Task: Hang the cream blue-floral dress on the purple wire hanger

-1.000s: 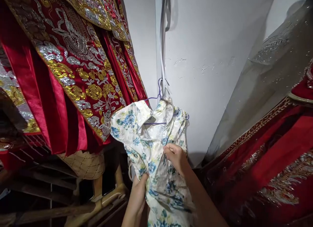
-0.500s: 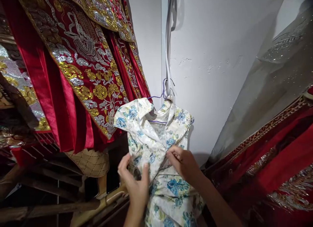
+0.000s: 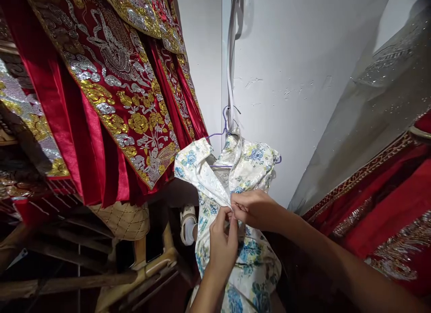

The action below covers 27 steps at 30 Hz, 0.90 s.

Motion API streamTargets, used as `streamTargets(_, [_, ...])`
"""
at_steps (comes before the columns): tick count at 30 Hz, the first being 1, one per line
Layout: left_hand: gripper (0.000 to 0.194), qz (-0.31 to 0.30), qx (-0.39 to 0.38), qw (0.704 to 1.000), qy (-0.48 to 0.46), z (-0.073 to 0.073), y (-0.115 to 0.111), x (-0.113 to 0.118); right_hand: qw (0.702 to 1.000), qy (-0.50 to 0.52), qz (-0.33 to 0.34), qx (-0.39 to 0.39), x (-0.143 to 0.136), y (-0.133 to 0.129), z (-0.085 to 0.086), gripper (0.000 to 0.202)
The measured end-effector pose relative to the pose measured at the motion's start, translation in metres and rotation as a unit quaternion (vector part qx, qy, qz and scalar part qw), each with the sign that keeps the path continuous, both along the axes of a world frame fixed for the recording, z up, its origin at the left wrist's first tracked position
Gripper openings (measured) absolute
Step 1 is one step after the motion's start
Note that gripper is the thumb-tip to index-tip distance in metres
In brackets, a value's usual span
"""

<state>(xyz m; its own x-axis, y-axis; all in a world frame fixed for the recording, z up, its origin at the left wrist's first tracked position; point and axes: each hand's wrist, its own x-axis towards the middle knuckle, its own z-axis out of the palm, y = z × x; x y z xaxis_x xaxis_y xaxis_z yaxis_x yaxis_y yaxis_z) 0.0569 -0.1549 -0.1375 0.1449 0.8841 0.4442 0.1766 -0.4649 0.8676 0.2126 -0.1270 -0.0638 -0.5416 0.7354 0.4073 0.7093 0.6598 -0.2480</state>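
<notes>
A white dress with blue flowers (image 3: 251,261) hangs on a thin purple wire hanger (image 3: 225,124). Its collar and front are open at the neck. My left hand (image 3: 224,239) pinches the edge of the dress front at chest height, fingers pointing up. Close against it, my right hand (image 3: 251,207) pinches the same spot from the right side. The fingertips of both hands meet at the front opening, and whatever small fastening may be between them is hidden.
Red embroidered garments (image 3: 134,102) hang at the left. A wooden chair (image 3: 148,272) stands below them. A white strap (image 3: 230,66) runs down the white wall (image 3: 279,57) to the hanger. Red beaded cloth (image 3: 380,214) and a sheer cover (image 3: 363,106) are at the right. A pale clog (image 3: 187,223) shows low down.
My left hand has moved right and up from the dress's left side and closed on the front edge beside my right hand. The dress has shifted slightly to the right.
</notes>
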Motion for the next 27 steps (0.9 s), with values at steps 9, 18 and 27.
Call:
streamTargets(9, [0.022,-0.079,0.005,0.961,0.266,-0.039,-0.009,-0.018,0.996,0.021,-0.04,0.077,0.029,0.09,0.074,0.025])
streamTargets(18, [0.021,-0.082,0.078,0.977,0.183,0.053,0.038,-0.037,0.926,0.369,-0.066,0.036,-0.008,0.081,0.067,0.015])
streamTargets(27, [0.017,0.03,0.347,0.922,0.171,0.151,0.128,-0.011,0.772,0.624,-0.023,-0.121,-0.026,0.086,0.038,0.016])
